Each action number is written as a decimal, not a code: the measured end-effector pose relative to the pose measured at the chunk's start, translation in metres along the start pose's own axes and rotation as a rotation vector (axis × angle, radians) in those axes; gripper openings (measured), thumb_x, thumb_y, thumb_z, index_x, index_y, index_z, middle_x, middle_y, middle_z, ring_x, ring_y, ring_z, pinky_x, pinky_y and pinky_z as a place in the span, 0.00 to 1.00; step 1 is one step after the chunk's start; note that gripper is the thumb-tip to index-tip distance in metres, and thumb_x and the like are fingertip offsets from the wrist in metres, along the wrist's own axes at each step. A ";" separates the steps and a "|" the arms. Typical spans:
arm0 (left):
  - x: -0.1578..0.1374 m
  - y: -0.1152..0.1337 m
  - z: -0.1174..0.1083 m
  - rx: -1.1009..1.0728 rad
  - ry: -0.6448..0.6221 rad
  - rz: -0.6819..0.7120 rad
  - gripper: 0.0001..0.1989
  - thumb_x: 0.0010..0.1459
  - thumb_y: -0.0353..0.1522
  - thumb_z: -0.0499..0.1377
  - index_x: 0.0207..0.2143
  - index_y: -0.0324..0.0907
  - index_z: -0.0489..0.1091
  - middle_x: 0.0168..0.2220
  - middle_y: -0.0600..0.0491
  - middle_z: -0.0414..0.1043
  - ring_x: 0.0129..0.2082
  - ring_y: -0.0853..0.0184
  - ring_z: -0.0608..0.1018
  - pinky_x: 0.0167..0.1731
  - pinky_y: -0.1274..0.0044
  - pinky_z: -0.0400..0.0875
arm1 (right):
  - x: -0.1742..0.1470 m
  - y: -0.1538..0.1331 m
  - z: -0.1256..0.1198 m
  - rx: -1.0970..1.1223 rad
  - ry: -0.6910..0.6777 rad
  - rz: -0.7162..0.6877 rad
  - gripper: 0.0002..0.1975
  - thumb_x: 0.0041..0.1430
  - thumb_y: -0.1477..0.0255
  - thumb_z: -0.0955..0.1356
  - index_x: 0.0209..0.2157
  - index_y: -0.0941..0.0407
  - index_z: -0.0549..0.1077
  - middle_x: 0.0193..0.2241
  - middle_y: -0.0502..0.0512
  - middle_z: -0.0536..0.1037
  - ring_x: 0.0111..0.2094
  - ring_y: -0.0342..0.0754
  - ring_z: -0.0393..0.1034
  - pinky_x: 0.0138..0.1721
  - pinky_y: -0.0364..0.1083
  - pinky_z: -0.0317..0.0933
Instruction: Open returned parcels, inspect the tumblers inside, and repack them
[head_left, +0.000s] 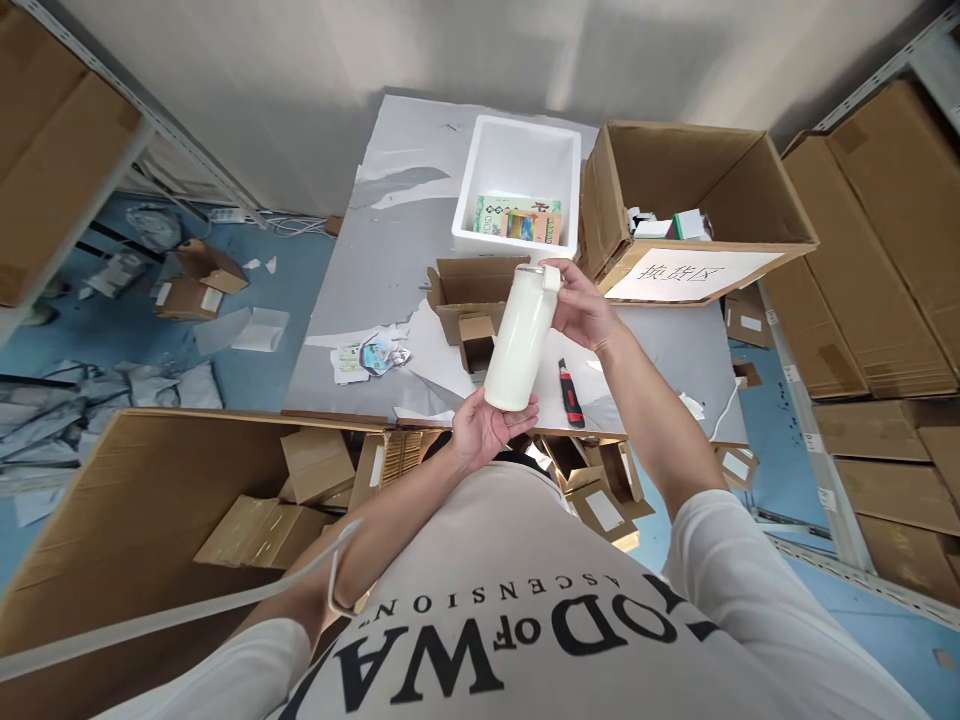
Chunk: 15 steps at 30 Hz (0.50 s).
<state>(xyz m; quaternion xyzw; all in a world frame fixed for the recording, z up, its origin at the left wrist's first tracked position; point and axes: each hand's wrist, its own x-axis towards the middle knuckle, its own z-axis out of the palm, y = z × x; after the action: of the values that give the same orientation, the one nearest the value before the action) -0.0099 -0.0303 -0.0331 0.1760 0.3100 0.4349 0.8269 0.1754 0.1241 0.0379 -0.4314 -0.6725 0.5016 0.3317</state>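
Observation:
A cream-white insulated bottle (517, 345) is held tilted above the table, its lid end pointing away from me. My right hand (581, 305) grips it at the lid, where a small loop sticks out. Under the bottle's base lies my left hand (487, 430), palm up, with its fingers partly spread to support it. Just beyond the bottle stand an open cardboard box (476, 280) and a smaller open carton (476, 335), both partly hidden by it. A red and black utility knife (571, 393) lies on the table to the right of the bottle.
A white foam box (516, 150) holding colourful packs stands at the back of the grey table (337, 300). Beside it is a large labelled carton (694, 200) with small boxes inside. Crumpled packaging (381, 353) lies left. A big carton (150, 480) of empty boxes sits front left.

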 end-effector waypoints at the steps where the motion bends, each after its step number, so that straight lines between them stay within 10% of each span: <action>1: 0.000 0.000 0.000 0.001 0.009 -0.002 0.35 0.56 0.54 0.51 0.54 0.37 0.65 0.52 0.37 0.73 0.55 0.47 0.74 0.57 0.53 0.65 | 0.000 0.001 0.002 0.042 -0.001 -0.014 0.37 0.52 0.40 0.64 0.56 0.47 0.62 0.48 0.56 0.74 0.44 0.54 0.71 0.41 0.55 0.67; 9: 0.007 -0.015 -0.005 0.332 0.212 0.359 0.48 0.39 0.46 0.73 0.59 0.54 0.53 0.66 0.45 0.54 0.57 0.55 0.71 0.51 0.62 0.72 | -0.004 0.000 0.011 0.173 0.063 -0.031 0.37 0.46 0.39 0.67 0.52 0.46 0.63 0.48 0.55 0.73 0.43 0.51 0.70 0.37 0.52 0.70; 15: 0.010 -0.018 -0.002 0.307 0.303 0.420 0.36 0.43 0.43 0.72 0.51 0.49 0.57 0.54 0.47 0.68 0.51 0.60 0.75 0.53 0.62 0.71 | -0.002 -0.001 0.013 0.092 0.087 -0.021 0.38 0.47 0.37 0.65 0.53 0.45 0.63 0.51 0.55 0.72 0.48 0.53 0.69 0.41 0.53 0.70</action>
<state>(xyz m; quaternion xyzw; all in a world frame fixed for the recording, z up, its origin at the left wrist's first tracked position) 0.0041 -0.0322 -0.0481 0.2922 0.4488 0.5660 0.6268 0.1645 0.1166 0.0354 -0.4303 -0.6382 0.5092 0.3851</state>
